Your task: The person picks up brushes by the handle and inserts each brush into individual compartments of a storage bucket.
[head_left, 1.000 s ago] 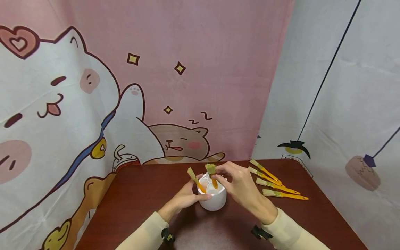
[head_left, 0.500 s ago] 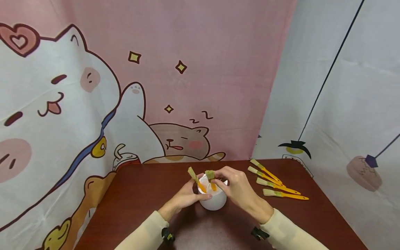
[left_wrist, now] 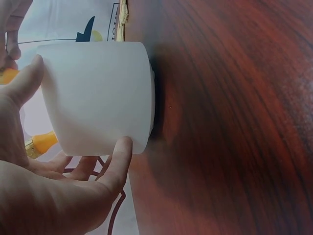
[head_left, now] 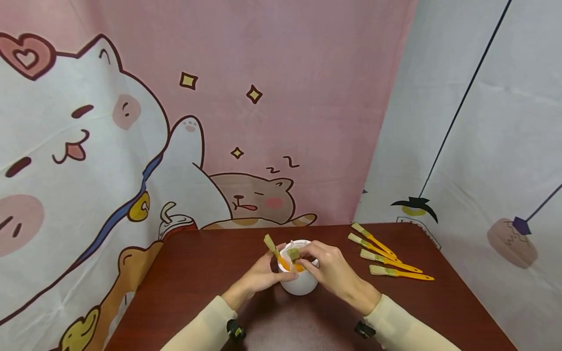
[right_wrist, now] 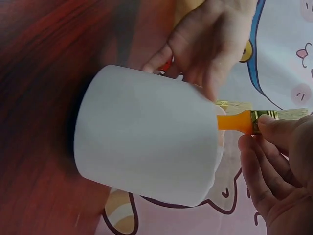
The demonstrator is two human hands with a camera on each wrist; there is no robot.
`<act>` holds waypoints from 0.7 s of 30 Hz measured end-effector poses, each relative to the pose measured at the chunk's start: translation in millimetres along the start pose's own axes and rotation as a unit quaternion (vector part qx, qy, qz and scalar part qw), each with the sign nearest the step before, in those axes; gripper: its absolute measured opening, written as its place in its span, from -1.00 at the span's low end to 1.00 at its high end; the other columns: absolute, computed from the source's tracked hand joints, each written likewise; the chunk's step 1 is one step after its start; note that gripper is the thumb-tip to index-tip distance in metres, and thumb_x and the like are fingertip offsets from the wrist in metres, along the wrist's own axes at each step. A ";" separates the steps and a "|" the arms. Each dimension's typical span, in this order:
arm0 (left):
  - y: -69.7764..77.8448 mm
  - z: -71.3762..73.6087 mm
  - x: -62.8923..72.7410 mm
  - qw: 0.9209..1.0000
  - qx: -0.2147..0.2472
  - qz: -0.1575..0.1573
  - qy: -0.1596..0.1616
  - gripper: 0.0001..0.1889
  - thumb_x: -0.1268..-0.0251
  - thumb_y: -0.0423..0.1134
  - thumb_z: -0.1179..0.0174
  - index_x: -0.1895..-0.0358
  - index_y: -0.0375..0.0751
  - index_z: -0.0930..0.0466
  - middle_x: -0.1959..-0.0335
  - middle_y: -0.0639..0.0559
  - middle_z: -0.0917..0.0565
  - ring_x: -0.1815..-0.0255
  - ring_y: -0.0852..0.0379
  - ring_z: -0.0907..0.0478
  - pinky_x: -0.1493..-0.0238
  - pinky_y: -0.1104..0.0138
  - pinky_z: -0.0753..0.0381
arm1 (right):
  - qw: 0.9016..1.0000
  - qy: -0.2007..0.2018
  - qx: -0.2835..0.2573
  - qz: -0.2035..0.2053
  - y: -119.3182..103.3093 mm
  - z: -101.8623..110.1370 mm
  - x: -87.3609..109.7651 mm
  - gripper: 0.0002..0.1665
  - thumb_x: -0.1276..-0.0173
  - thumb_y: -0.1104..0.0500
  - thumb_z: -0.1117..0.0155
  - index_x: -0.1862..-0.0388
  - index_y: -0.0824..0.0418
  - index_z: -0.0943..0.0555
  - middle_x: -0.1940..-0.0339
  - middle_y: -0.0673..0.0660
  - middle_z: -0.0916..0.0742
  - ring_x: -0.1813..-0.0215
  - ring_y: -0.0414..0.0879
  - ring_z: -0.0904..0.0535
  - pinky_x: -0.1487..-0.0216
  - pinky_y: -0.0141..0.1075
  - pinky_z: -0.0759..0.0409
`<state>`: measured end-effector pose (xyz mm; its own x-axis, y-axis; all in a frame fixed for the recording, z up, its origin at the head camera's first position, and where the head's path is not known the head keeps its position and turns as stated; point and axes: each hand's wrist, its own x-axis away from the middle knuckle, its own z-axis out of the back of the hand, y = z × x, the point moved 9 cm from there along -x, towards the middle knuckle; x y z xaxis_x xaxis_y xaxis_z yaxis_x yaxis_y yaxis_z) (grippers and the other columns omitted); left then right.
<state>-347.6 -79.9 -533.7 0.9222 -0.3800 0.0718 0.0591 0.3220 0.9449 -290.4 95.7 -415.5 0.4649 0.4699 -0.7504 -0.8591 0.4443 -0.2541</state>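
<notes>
A white pot (head_left: pixel 299 285) stands upright on the table. My left hand (head_left: pixel 259 279) holds it from the left, thumb against the near side by the rim and fingers round the far side. One paintbrush (head_left: pixel 270 243) leans in the pot at its left, bristles up and orange handle inside. My right hand (head_left: pixel 340 273) pinches another paintbrush (right_wrist: pixel 239 121) near its metal band, above the rim; its bristles point up and its orange handle goes down into the pot. The pot's wall hides the handle's lower end in the right wrist view.
Several more paintbrushes (head_left: pixel 401 275) with orange handles lie side by side at the right of the dark red wooden table (head_left: pixel 197 273). Behind the table hangs a pink and white cartoon-cat cloth (head_left: pixel 316 122), with a pale cloth wall at the right.
My right hand has lowered the pinched paintbrush deeper into the pot, so its bristles sit nearer the rim. My left hand and the pot have stayed in place.
</notes>
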 end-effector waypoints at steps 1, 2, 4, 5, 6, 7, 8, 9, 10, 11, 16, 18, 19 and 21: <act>0.0 -0.2 0.1 1.000 -0.001 0.000 0.000 0.14 -0.36 0.02 -0.72 -0.90 0.00 -0.21 -0.73 -0.23 -0.55 -0.78 -0.33 -0.44 -0.75 -0.54 -0.25 | 1.000 -0.003 0.004 0.002 -0.3 -1.3 1.4 -0.62 -0.25 0.45 -0.80 0.03 0.24 -0.83 0.12 0.08 -0.89 0.16 -0.12 -0.91 0.14 -0.36 -0.87; -0.1 -0.4 0.1 1.000 -0.001 -0.001 0.001 0.14 -0.36 0.01 -0.72 -0.90 0.00 -0.22 -0.74 -0.23 -0.54 -0.79 -0.33 -0.43 -0.75 -0.56 -0.25 | 1.000 -0.005 0.010 0.003 -0.5 -2.6 2.8 -0.63 -0.26 0.44 -0.80 0.03 0.24 -0.83 0.11 0.08 -0.89 0.16 -0.12 -0.91 0.14 -0.36 -0.87; -0.9 -0.6 0.3 1.000 -0.002 -0.001 0.002 0.14 -0.35 0.01 -0.73 -0.89 0.02 -0.22 -0.73 -0.24 -0.54 -0.78 -0.33 -0.44 -0.74 -0.56 -0.26 | 1.000 -0.009 0.022 0.002 -0.9 -5.0 5.5 -0.64 -0.26 0.43 -0.80 0.04 0.23 -0.83 0.11 0.07 -0.90 0.15 -0.13 -0.91 0.15 -0.38 -0.87; -1.4 -0.7 0.3 1.000 -0.002 0.000 0.002 0.14 -0.35 0.00 -0.73 -0.89 0.02 -0.23 -0.72 -0.24 -0.55 -0.77 -0.33 -0.45 -0.73 -0.55 -0.27 | 1.000 -0.011 0.029 0.002 -0.9 -6.2 6.9 -0.65 -0.27 0.42 -0.80 0.05 0.22 -0.83 0.11 0.06 -0.90 0.17 -0.15 -0.90 0.17 -0.39 -0.86; -1.9 -0.9 0.2 1.000 -0.002 -0.001 0.002 0.14 -0.35 0.00 -0.73 -0.89 0.02 -0.23 -0.70 -0.24 -0.57 -0.75 -0.32 -0.47 -0.73 -0.54 -0.29 | 0.999 -0.013 0.036 0.001 -0.9 -7.3 8.2 -0.65 -0.27 0.41 -0.81 0.07 0.21 -0.83 0.12 0.05 -0.90 0.18 -0.17 -0.89 0.18 -0.40 -0.84; -2.2 -1.1 0.2 1.000 -0.003 -0.001 0.003 0.14 -0.35 0.00 -0.73 -0.90 0.00 -0.22 -0.69 -0.24 -0.58 -0.74 -0.31 -0.48 -0.72 -0.53 -0.30 | 0.999 -0.014 0.043 0.000 -0.6 -8.4 9.3 -0.66 -0.26 0.40 -0.82 0.08 0.19 -0.84 0.13 0.04 -0.90 0.19 -0.18 -0.88 0.19 -0.43 -0.83; -2.5 -1.2 0.2 1.000 -0.003 -0.002 0.002 0.14 -0.36 0.00 -0.73 -0.89 -0.01 -0.22 -0.67 -0.24 -0.60 -0.73 -0.30 -0.50 -0.72 -0.52 -0.32 | 0.999 -0.016 0.050 -0.001 -0.4 -9.3 10.2 -0.66 -0.26 0.38 -0.83 0.09 0.18 -0.84 0.14 0.02 -0.90 0.21 -0.20 -0.87 0.20 -0.44 -0.81; -2.7 -1.1 0.3 1.000 -0.003 -0.002 0.002 0.14 -0.36 0.00 -0.73 -0.89 -0.01 -0.22 -0.66 -0.23 -0.60 -0.72 -0.29 -0.50 -0.73 -0.51 -0.32 | 0.998 -0.018 0.056 -0.003 -0.1 -10.1 11.2 -0.67 -0.25 0.37 -0.84 0.10 0.17 -0.84 0.15 0.01 -0.90 0.23 -0.20 -0.85 0.21 -0.45 -0.79; -2.6 -1.1 0.2 1.000 -0.003 -0.004 0.002 0.14 -0.36 -0.01 -0.73 -0.89 -0.01 -0.22 -0.66 -0.23 -0.60 -0.72 -0.29 -0.50 -0.73 -0.50 -0.32 | 0.998 -0.020 0.061 -0.004 0.3 -11.3 12.1 -0.67 -0.25 0.36 -0.84 0.11 0.17 -0.85 0.16 0.01 -0.90 0.24 -0.20 -0.84 0.22 -0.44 -0.78; -2.3 -1.1 0.0 1.000 -0.003 -0.005 0.002 0.14 -0.36 -0.01 -0.73 -0.89 -0.02 -0.22 -0.66 -0.24 -0.60 -0.72 -0.29 -0.50 -0.73 -0.50 -0.32 | 0.997 -0.021 0.068 -0.005 0.9 -12.2 13.0 -0.67 -0.24 0.35 -0.86 0.13 0.16 -0.84 0.18 0.00 -0.89 0.25 -0.20 -0.83 0.22 -0.43 -0.78; -0.6 -0.5 -0.3 1.000 -0.009 -0.012 0.007 0.14 -0.35 -0.02 -0.73 -0.89 -0.02 -0.23 -0.68 -0.26 -0.58 -0.75 -0.30 -0.47 -0.75 -0.54 -0.26 | 0.995 -0.027 0.099 -0.021 4.2 -15.6 17.0 -0.66 -0.20 0.28 -0.90 0.18 0.13 -0.85 0.23 -0.03 -0.88 0.27 -0.19 -0.79 0.21 -0.33 -0.78; -0.2 -0.6 -0.3 1.000 -0.011 -0.012 0.007 0.14 -0.35 -0.02 -0.73 -0.89 -0.02 -0.23 -0.68 -0.26 -0.58 -0.75 -0.31 -0.47 -0.75 -0.54 -0.26 | 0.994 -0.026 0.107 -0.027 5.0 -15.8 18.1 -0.66 -0.19 0.26 -0.91 0.18 0.12 -0.85 0.24 -0.04 -0.88 0.27 -0.21 -0.77 0.21 -0.31 -0.77; -0.2 -0.6 -0.4 1.000 -0.011 -0.012 0.007 0.14 -0.35 -0.02 -0.73 -0.89 -0.03 -0.22 -0.68 -0.26 -0.58 -0.75 -0.31 -0.47 -0.75 -0.54 -0.26 | 0.993 -0.024 0.109 -0.029 5.0 -15.6 18.5 -0.66 -0.19 0.25 -0.92 0.18 0.11 -0.86 0.24 -0.04 -0.88 0.27 -0.22 -0.76 0.21 -0.30 -0.77; 0.0 -0.4 -0.6 1.000 -0.010 -0.011 0.007 0.14 -0.36 -0.02 -0.73 -0.89 -0.04 -0.22 -0.69 -0.26 -0.58 -0.75 -0.31 -0.48 -0.75 -0.53 -0.27 | 0.993 -0.022 0.113 -0.028 4.7 -16.1 19.3 -0.67 -0.20 0.23 -0.91 0.18 0.10 -0.87 0.24 -0.05 -0.89 0.25 -0.23 -0.75 0.20 -0.29 -0.77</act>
<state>-347.9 -79.3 -533.9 0.9258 -0.3752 0.0461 0.0874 0.3312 0.9395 -288.9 94.5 -441.0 0.5235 0.4700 -0.7106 -0.7637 0.6287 -0.1467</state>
